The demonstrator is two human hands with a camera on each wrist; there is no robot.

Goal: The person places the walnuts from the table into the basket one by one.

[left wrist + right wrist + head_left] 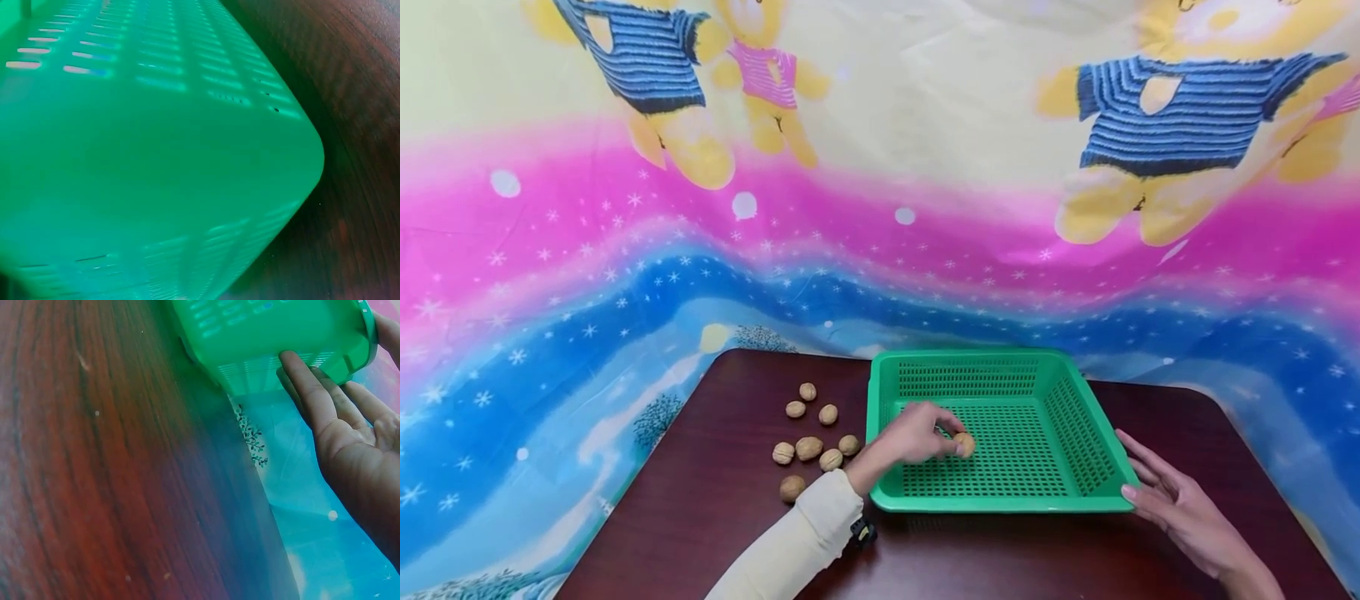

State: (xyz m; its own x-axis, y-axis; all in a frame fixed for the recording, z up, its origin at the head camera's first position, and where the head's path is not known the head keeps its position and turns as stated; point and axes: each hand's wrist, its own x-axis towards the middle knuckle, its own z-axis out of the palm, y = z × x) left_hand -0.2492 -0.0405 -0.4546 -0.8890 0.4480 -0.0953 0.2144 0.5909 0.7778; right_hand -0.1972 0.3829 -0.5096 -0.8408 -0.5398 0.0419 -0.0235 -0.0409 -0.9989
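Observation:
A walnut (964, 444) is pinched between the fingertips and thumb of my left hand (919, 432), low inside the green plastic basket (1000, 504). Slotted holes cover the basket's floor and walls. At the basket's front right corner is my right hand (1180, 508), its thumb touching the rim. Seen from the right wrist, the right hand (350, 425) has its fingers nearly straight against the outer wall of the basket (269, 337). The left wrist view is filled by the basket's outer corner (169, 150); the left hand does not show there.
Several loose walnuts (808, 448) lie on the dark wooden table (715, 467), left of the basket. A curtain with printed bears (925, 275) hangs behind the table's far edge. The left forearm, in a cream sleeve (797, 533), crosses over the basket's left rim.

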